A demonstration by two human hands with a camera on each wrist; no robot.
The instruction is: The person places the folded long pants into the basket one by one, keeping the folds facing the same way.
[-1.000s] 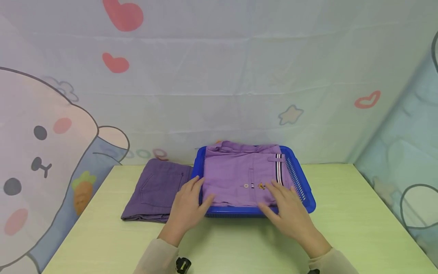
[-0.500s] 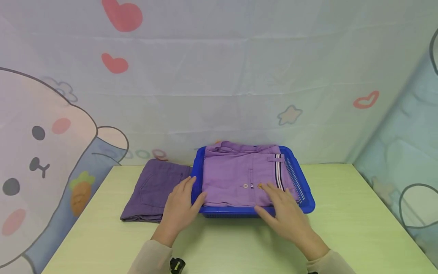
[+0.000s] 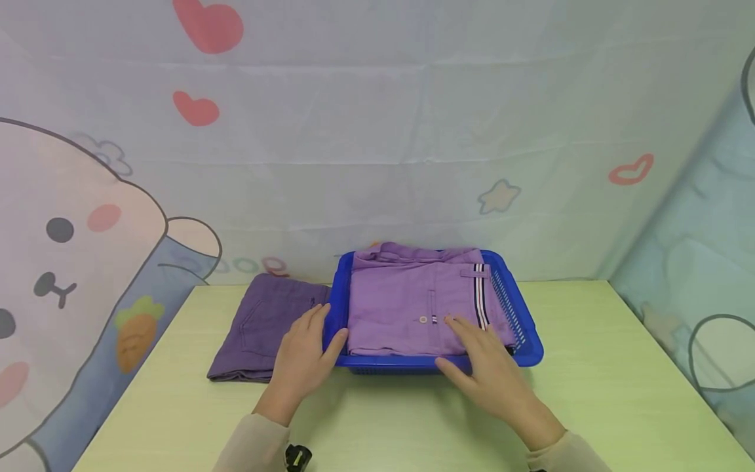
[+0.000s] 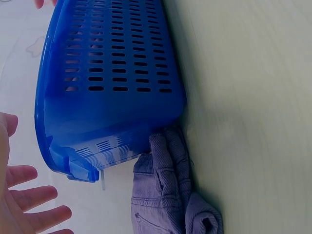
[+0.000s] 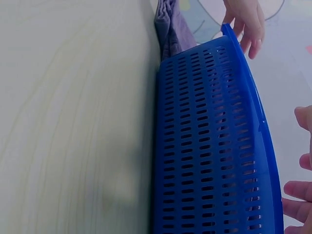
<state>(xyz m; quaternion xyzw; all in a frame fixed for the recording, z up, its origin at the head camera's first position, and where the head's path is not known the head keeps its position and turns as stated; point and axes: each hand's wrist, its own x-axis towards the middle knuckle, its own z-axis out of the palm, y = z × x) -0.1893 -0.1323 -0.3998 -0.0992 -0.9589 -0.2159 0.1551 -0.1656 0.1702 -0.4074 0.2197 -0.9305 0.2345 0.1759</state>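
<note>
A blue plastic basket with slotted walls stands at the back of the table. Folded lilac trousers lie in it, with a button and a striped band showing. Left of the basket is a folded pair of dark purple trousers. Over the basket's front left corner hovers my left hand, fingers spread and holding nothing; the left wrist view shows it apart from the wall. My right hand reaches above the front rim and the lilac trousers, fingers extended. The right wrist view shows only its fingertips, beyond the rim.
The pale green-yellow table extends in front of the basket and to both sides. A printed cloth with hearts and a bear hangs right behind the table. Another printed cloth borders the right side.
My left hand has moved left, from over the basket's edge toward the dark purple trousers. The right hand has shifted slightly left. Basket and both trousers stay almost where they were.
</note>
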